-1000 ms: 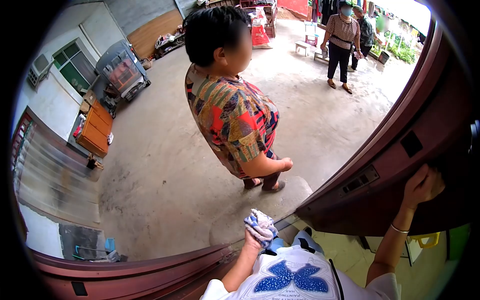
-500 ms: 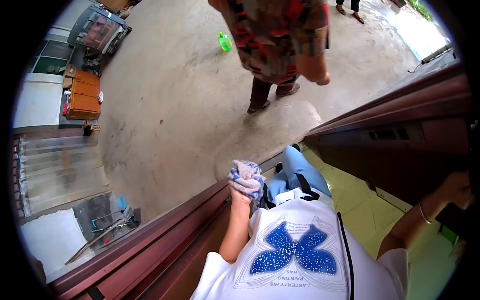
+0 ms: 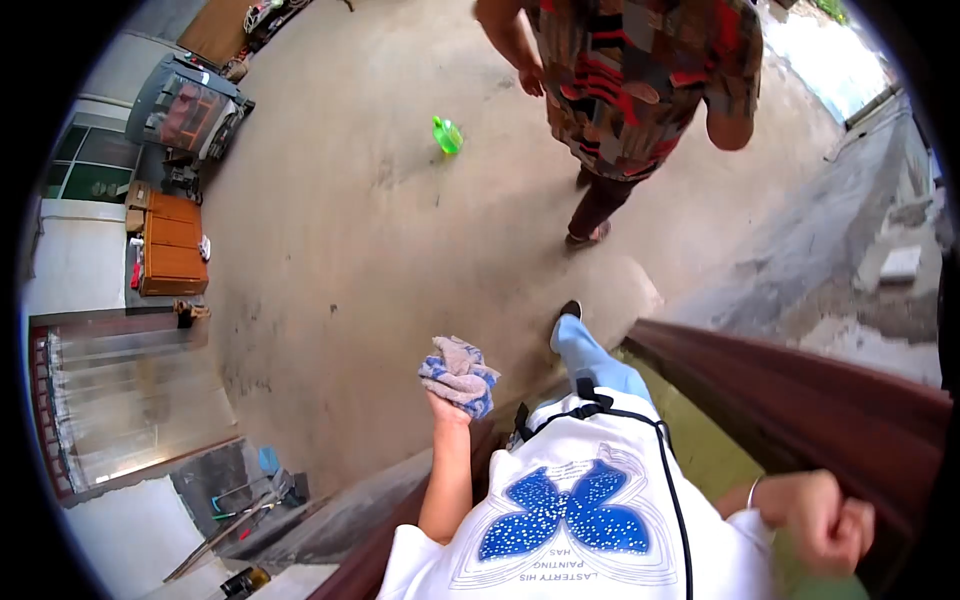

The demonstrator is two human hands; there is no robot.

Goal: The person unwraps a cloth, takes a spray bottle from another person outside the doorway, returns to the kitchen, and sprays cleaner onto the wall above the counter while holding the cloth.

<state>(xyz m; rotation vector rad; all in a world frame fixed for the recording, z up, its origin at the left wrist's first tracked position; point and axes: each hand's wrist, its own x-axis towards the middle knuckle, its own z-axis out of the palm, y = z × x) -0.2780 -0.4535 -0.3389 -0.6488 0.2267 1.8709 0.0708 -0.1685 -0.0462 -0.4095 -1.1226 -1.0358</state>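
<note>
A crumpled cloth (image 3: 462, 376), pale greyish with blue patches, is bunched in my left hand (image 3: 449, 408). That hand is closed around it, with the arm stretched forward over the concrete floor. On the right, my right hand (image 3: 828, 522) is loosely curled beside the dark red door (image 3: 790, 390), slightly blurred by motion. Nothing shows between its fingers, and it appears apart from the door.
A person in a patterned top (image 3: 635, 85) stands ahead to the right. A green plastic bottle (image 3: 447, 135) lies on the concrete floor (image 3: 340, 220). A wooden cabinet (image 3: 174, 245) and a grey three-wheeled vehicle (image 3: 188, 108) stand left; long-handled tools (image 3: 240, 510) lie lower left.
I have stepped forward through the doorway. My right hand has come away from the door and is lower and nearer my body. The person ahead has moved right; the cloth stays in my left hand.
</note>
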